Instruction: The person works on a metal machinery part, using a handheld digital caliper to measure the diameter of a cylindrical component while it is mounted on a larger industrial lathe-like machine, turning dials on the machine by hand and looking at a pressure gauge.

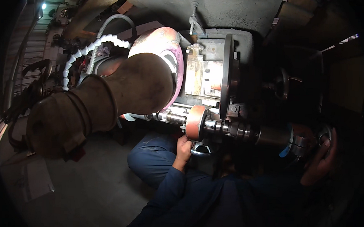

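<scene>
My left hand [183,151] is closed just under an orange ring-shaped collar [197,123] on the machine. What its fingers grip is hidden. Beside that hand sits a shiny handwheel [201,149], only partly visible. Through the collar line runs a stepped metal shaft [238,129] with several round sections, lying crosswise in front of me. At the far right, in deep shadow, my right hand [320,160] is curled at the rim of a round metal handwheel [325,134]. A pink grinding wheel [178,79] stands behind the shaft's left end.
A large brown rounded housing [138,83] fills the left middle. White segmented hose [87,48] arches behind it. A dark upright disc [227,75] stands beside a metal slide block [196,73]. Another handwheel [283,83] sits in shadow to the right.
</scene>
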`<state>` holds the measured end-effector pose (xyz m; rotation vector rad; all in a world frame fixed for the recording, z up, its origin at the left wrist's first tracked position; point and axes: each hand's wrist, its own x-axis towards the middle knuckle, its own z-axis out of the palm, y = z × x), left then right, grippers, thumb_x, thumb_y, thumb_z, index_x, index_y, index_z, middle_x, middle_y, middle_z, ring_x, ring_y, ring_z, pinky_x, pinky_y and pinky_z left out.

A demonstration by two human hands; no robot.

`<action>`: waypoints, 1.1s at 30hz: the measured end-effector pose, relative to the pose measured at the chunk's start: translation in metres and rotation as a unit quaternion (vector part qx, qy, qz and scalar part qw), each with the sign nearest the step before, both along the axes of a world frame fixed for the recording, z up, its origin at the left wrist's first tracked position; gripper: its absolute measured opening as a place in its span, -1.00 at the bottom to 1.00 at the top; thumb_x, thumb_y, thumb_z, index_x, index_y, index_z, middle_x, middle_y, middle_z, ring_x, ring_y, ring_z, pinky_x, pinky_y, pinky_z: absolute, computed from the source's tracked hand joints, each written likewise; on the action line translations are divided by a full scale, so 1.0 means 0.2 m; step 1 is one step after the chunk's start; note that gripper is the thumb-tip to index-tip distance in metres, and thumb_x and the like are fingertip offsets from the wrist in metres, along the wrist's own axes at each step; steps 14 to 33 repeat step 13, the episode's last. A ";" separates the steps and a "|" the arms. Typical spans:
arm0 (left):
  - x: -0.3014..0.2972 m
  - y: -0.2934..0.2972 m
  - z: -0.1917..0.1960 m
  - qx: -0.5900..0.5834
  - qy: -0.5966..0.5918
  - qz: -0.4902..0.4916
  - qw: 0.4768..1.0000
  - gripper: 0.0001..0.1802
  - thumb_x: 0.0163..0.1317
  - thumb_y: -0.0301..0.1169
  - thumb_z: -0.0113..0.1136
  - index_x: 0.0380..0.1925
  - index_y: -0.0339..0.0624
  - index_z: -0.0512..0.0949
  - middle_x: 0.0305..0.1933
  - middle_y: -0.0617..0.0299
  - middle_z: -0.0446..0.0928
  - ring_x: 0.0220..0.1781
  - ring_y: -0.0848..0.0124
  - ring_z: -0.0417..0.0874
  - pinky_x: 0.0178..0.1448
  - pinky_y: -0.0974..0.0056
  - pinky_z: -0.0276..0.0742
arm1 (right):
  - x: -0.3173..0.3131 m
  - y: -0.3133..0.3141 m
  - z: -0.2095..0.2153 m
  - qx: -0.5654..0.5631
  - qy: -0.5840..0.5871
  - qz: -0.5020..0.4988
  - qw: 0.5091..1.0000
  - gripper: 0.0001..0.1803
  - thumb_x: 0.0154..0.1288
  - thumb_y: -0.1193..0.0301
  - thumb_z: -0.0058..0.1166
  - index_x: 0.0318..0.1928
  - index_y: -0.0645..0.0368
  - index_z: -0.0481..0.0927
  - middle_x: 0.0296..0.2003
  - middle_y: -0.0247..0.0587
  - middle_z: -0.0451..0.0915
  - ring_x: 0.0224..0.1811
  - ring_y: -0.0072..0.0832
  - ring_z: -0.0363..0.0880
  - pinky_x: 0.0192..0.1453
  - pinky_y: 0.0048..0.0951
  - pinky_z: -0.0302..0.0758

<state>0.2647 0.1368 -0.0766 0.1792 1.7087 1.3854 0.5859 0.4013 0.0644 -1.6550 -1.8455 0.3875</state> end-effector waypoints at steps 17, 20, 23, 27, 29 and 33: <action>0.00 0.03 0.04 -0.009 -0.007 -0.009 1.000 -0.62 0.04 -0.55 -0.19 -0.22 -0.36 0.59 -0.36 0.28 0.57 -0.46 0.64 0.40 -0.35 0.48 0.30 | -0.03 0.08 0.10 -0.062 -0.098 0.016 0.993 -0.64 0.51 0.32 -0.16 0.19 0.12 0.52 -0.06 -0.05 0.65 -0.05 -0.35 0.65 0.04 -0.41 0.54; 0.00 0.03 0.04 -0.009 -0.007 -0.009 1.000 -0.62 0.04 -0.55 -0.19 -0.22 -0.36 0.59 -0.36 0.28 0.57 -0.46 0.64 0.40 -0.35 0.48 0.30 | -0.03 0.08 0.10 -0.062 -0.098 0.016 0.993 -0.64 0.51 0.32 -0.16 0.19 0.12 0.52 -0.06 -0.05 0.65 -0.05 -0.35 0.65 0.04 -0.41 0.54; 0.00 0.03 0.04 -0.009 -0.007 -0.009 1.000 -0.62 0.04 -0.55 -0.19 -0.22 -0.36 0.59 -0.36 0.28 0.57 -0.46 0.64 0.40 -0.35 0.48 0.30 | -0.03 0.08 0.10 -0.062 -0.098 0.016 0.993 -0.64 0.51 0.32 -0.16 0.19 0.12 0.52 -0.06 -0.05 0.65 -0.05 -0.35 0.65 0.04 -0.41 0.54; 0.00 0.03 0.04 -0.009 -0.007 -0.009 1.000 -0.62 0.04 -0.55 -0.19 -0.22 -0.36 0.59 -0.36 0.28 0.57 -0.46 0.64 0.40 -0.35 0.48 0.30 | -0.03 0.08 0.10 -0.062 -0.098 0.016 0.993 -0.64 0.51 0.32 -0.16 0.19 0.12 0.52 -0.06 -0.05 0.65 -0.05 -0.35 0.65 0.04 -0.41 0.54; 0.00 0.03 0.04 -0.009 -0.007 -0.009 1.000 -0.62 0.04 -0.55 -0.19 -0.22 -0.36 0.59 -0.36 0.28 0.57 -0.46 0.64 0.40 -0.35 0.48 0.30 | -0.03 0.08 0.10 -0.062 -0.098 0.016 0.993 -0.64 0.51 0.32 -0.16 0.19 0.12 0.52 -0.06 -0.05 0.65 -0.05 -0.35 0.65 0.04 -0.41 0.54; 0.00 0.03 0.04 -0.009 -0.007 -0.009 1.000 -0.62 0.04 -0.55 -0.19 -0.22 -0.36 0.59 -0.36 0.28 0.57 -0.46 0.64 0.40 -0.35 0.48 0.30 | -0.03 0.08 0.10 -0.062 -0.098 0.016 0.993 -0.64 0.51 0.32 -0.16 0.19 0.12 0.52 -0.06 -0.05 0.65 -0.05 -0.35 0.65 0.04 -0.41 0.54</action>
